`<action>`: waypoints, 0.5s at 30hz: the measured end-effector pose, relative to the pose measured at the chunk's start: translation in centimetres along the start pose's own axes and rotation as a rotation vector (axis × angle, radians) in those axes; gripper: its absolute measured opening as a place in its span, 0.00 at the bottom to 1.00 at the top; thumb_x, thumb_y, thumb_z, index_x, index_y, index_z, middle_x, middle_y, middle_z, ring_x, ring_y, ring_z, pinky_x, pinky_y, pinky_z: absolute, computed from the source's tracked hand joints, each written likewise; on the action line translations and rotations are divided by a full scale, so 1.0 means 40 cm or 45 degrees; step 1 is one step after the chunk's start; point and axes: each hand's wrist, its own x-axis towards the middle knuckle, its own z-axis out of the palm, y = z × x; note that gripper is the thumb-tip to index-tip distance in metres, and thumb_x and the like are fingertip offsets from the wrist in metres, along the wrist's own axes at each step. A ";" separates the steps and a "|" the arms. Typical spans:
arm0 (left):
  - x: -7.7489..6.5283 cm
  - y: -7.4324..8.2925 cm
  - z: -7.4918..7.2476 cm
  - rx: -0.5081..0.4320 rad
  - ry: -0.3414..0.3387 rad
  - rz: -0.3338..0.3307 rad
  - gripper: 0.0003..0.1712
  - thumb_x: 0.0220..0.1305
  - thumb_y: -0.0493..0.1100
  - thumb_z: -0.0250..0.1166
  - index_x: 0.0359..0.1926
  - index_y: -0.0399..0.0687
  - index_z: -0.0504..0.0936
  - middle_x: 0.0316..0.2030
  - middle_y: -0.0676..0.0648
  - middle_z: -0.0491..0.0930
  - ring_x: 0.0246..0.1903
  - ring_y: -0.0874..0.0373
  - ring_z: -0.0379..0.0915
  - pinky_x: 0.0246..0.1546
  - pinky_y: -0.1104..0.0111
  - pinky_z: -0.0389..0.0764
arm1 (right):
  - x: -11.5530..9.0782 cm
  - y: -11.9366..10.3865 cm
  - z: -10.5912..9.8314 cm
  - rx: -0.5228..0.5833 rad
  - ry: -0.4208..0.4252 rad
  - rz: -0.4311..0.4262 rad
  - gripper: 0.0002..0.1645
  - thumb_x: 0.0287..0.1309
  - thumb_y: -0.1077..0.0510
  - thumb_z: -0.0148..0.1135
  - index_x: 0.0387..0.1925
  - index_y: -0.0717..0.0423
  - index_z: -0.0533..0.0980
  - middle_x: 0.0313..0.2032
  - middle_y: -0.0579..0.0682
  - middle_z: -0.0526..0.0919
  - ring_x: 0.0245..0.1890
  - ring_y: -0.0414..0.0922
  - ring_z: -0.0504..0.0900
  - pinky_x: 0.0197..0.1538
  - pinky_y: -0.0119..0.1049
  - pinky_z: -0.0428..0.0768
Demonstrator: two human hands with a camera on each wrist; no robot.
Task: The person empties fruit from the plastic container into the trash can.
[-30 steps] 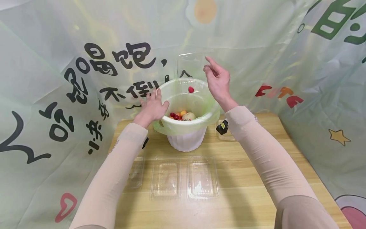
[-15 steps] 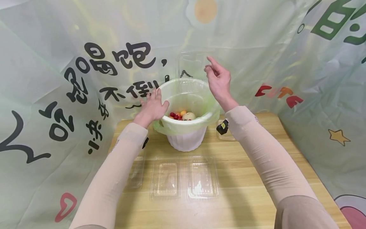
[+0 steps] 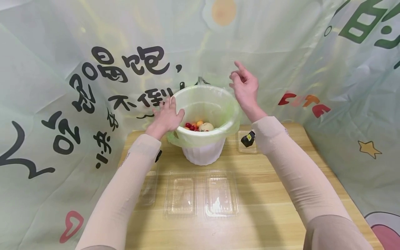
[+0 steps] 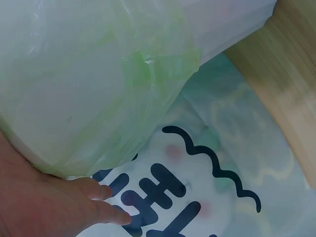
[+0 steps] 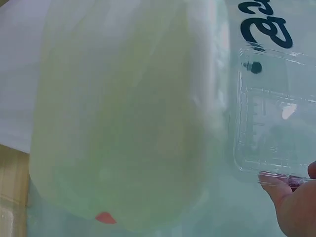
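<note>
A white bucket lined with a thin green plastic bag stands at the back of the table. Down inside it lie small red and orange pieces and a pale round one. My left hand rests on the bucket's left rim, fingers spread and fairly straight. Above the right side of the rim, my right hand holds a clear plastic box by its edge. In the head view the box is turned nearly edge-on and hardly shows; the right wrist view shows its see-through ridged side.
Several clear plastic boxes lie on the wooden table: a middle one, one to its right, one partly behind the left sleeve, and one right of the bucket. Printed cloth closes in the back and sides.
One second ago a red piece showed beneath the tilted box; it is out of sight half a second later. My right hand has since moved right and turned the box edge-on. My left hand stays.
</note>
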 end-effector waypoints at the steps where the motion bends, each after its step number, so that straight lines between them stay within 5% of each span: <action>1: -0.001 0.001 -0.001 0.001 0.001 0.001 0.49 0.80 0.68 0.32 0.85 0.42 0.32 0.85 0.37 0.29 0.83 0.30 0.29 0.77 0.28 0.32 | 0.001 -0.003 -0.007 0.004 0.009 0.005 0.24 0.73 0.60 0.56 0.67 0.53 0.80 0.51 0.44 0.87 0.48 0.41 0.84 0.60 0.39 0.86; 7: -0.001 -0.001 -0.002 0.017 0.002 0.002 0.51 0.79 0.72 0.29 0.85 0.42 0.33 0.85 0.36 0.30 0.83 0.29 0.28 0.77 0.28 0.31 | 0.006 -0.031 -0.062 0.112 0.050 0.106 0.15 0.73 0.62 0.56 0.53 0.65 0.82 0.73 0.38 0.76 0.53 0.43 0.82 0.64 0.45 0.84; 15: -0.002 0.001 -0.004 0.056 0.019 0.009 0.52 0.78 0.74 0.26 0.85 0.41 0.33 0.85 0.35 0.30 0.83 0.28 0.27 0.76 0.28 0.29 | -0.012 -0.045 -0.172 0.066 0.084 0.179 0.27 0.75 0.59 0.56 0.72 0.50 0.75 0.77 0.36 0.70 0.58 0.48 0.85 0.64 0.47 0.82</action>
